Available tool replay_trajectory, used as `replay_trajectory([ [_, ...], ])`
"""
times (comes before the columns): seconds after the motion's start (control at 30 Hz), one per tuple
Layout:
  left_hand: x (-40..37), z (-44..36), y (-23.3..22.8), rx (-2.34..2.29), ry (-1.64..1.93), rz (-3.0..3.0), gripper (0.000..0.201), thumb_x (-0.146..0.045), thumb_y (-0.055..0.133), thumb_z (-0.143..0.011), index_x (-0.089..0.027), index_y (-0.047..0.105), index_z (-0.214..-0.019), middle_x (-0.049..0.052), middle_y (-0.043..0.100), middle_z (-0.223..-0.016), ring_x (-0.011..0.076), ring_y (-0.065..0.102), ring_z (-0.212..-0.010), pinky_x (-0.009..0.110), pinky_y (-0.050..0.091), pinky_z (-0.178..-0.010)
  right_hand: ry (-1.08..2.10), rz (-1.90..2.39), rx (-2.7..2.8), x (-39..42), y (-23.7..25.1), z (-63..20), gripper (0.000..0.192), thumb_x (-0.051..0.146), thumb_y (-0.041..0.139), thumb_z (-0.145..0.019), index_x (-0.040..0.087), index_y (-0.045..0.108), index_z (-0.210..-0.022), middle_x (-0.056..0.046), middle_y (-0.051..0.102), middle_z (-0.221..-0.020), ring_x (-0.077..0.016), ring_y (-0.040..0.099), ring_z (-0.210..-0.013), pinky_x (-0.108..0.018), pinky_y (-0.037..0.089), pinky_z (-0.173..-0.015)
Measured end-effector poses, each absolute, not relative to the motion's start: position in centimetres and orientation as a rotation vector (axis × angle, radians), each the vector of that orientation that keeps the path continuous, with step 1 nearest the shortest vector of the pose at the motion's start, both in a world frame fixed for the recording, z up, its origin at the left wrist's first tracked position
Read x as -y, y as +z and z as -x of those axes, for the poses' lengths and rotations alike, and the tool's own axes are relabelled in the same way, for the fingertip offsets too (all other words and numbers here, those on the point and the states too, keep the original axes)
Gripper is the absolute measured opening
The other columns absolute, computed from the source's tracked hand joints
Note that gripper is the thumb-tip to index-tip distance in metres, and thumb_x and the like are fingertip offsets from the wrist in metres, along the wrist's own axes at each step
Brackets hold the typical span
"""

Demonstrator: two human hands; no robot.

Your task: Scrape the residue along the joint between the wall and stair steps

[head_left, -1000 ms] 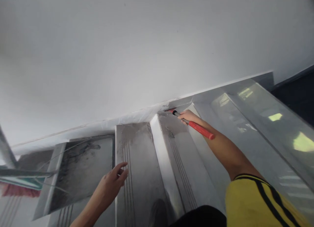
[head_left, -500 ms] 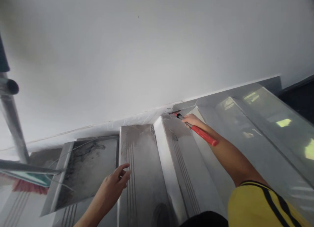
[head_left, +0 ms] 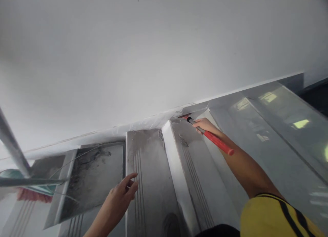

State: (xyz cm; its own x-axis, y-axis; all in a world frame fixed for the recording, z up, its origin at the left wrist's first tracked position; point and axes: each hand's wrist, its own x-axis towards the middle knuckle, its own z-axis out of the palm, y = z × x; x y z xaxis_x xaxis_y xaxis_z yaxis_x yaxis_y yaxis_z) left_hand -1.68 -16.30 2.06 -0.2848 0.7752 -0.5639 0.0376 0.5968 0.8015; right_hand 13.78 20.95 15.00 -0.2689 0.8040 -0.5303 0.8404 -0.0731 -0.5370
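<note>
At the far left a metal pole (head_left: 11, 144) slants up out of view, and below it a broom (head_left: 30, 194) with pinkish bristles and a teal head lies against a metal dustpan (head_left: 87, 179) whose tray is smeared with dark dust. Everything rests on grey stone stairs (head_left: 151, 182) cut with fine parallel grooves near each edge; the treads look dusty at the left and turn glossy toward the right, where they mirror bright window light. My left hand (head_left: 120, 197) hovers over the grooved step just beside the dustpan, palm down, fingers loosely spread and slightly curled, holding nothing, and I cannot tell whether the tips touch the stone. Above it all a plain white wall (head_left: 153, 52) fills most of my view, and a strip of clear plastic sheeting (head_left: 138, 124) runs along the seam where wall meets stairs. Further right, my right hand (head_left: 205, 124) is wrapped tight about a red-handled scraper (head_left: 214, 139), fingers closed around the shaft near its dark neck, with the red grip trailing back along my forearm. Its head is pushed into the corner where a step meets the wall, right at the edge of the sheeting. My yellow sleeve (head_left: 276, 218) with black stripes shows at the lower right.
</note>
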Motion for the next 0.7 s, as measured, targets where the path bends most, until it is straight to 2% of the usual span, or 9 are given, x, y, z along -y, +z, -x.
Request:
replay_trajectory([
  [0.23,15.8,1.8,1.7,-1.740,0.833,-0.708,0.063,-0.055,0.032,-0.076,-0.014,0.049,-0.120,0.004,0.062,-0.078,0.0173,0.059,-0.067,0.027,0.043,-0.068,-1.273,-1.882,-2.108,-21.2,14.4,-13.7,0.004,0.011,0.060,-0.076,0.012,0.057,-0.079,0.001,0.052,-0.044,-0.0096,0.046,-0.033,-0.018,0.033,-0.034],
  [0.4,15.5,1.6,2.0,-1.759,0.825,-0.695,0.065,-0.057,0.032,-0.073,-0.014,0.051,-0.118,0.003,0.062,-0.074,0.0186,0.060,-0.066,0.029,0.044,-0.067,-1.294,-1.881,-2.118,-21.3,13.8,-14.0,0.009,0.013,0.061,-0.075,0.011,0.059,-0.084,0.002,0.053,-0.044,-0.0101,0.047,-0.033,-0.018,0.033,-0.034],
  [0.57,15.3,1.8,1.6,-1.748,0.823,-0.668,0.067,-0.059,0.032,-0.073,-0.013,0.050,-0.120,0.005,0.064,-0.078,0.0187,0.060,-0.065,0.029,0.045,-0.067,-1.341,-1.906,-2.096,-21.5,14.8,-14.5,0.022,0.014,0.063,-0.076,0.010,0.059,-0.097,0.002,0.054,-0.046,-0.0096,0.047,-0.033,-0.018,0.032,-0.033],
  [0.7,15.0,1.9,1.4,-1.763,0.808,-0.713,0.063,-0.055,0.032,-0.074,-0.014,0.051,-0.117,0.005,0.064,-0.078,0.0183,0.061,-0.066,0.028,0.045,-0.067,-1.307,-1.845,-2.091,-21.8,15.6,-14.3,0.019,0.014,0.062,-0.076,0.010,0.060,-0.095,0.002,0.053,-0.045,-0.0087,0.045,-0.032,-0.017,0.031,-0.033],
])
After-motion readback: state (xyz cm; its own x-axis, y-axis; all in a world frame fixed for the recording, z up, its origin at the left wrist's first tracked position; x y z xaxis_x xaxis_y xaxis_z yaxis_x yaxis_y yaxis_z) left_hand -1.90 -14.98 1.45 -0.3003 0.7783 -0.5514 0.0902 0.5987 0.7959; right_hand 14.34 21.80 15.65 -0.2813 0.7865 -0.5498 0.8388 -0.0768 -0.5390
